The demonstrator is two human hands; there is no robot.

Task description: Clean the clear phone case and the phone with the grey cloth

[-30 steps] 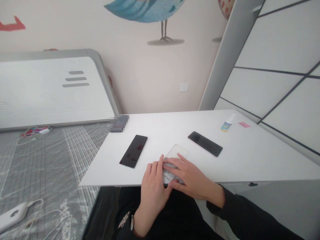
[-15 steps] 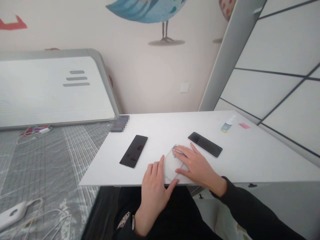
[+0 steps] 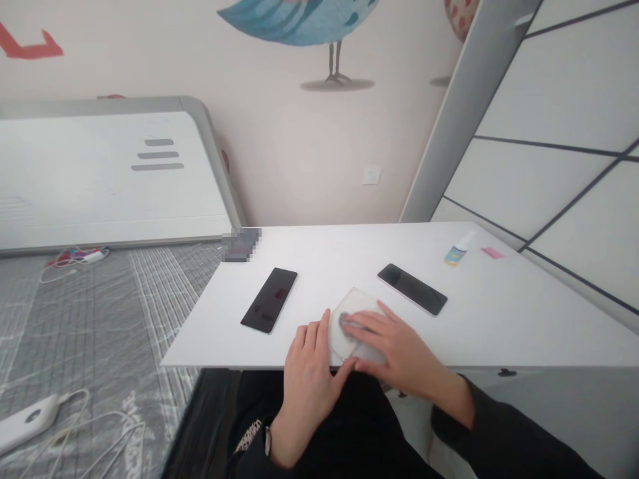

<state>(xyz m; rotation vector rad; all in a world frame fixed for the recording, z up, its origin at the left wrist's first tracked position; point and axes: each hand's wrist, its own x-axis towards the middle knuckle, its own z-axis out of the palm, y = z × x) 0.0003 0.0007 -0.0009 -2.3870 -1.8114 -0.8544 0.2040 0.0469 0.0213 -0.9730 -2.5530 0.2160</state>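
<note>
A clear phone case (image 3: pixel 357 303) lies flat on the white table (image 3: pixel 504 319) near its front edge. My left hand (image 3: pixel 307 366) rests flat at the case's left side, fingers together, thumb against its near corner. My right hand (image 3: pixel 399 346) lies over the case, its fingertips pressing a small grey cloth (image 3: pixel 344 322) onto the case's middle. A dark phone (image 3: pixel 269 300) lies screen up to the left of the case, and a second dark phone (image 3: pixel 412 288) lies to its right.
A small spray bottle (image 3: pixel 458 249) and a pink slip (image 3: pixel 492 253) sit at the table's far right. Left of the table is grey bedding with a white power bank (image 3: pixel 27 420) and cables. A white headboard (image 3: pixel 100 179) stands behind.
My right hand slid from the case's near end to its far end, then back to the middle, taking the grey cloth along. The left hand stayed in place.
</note>
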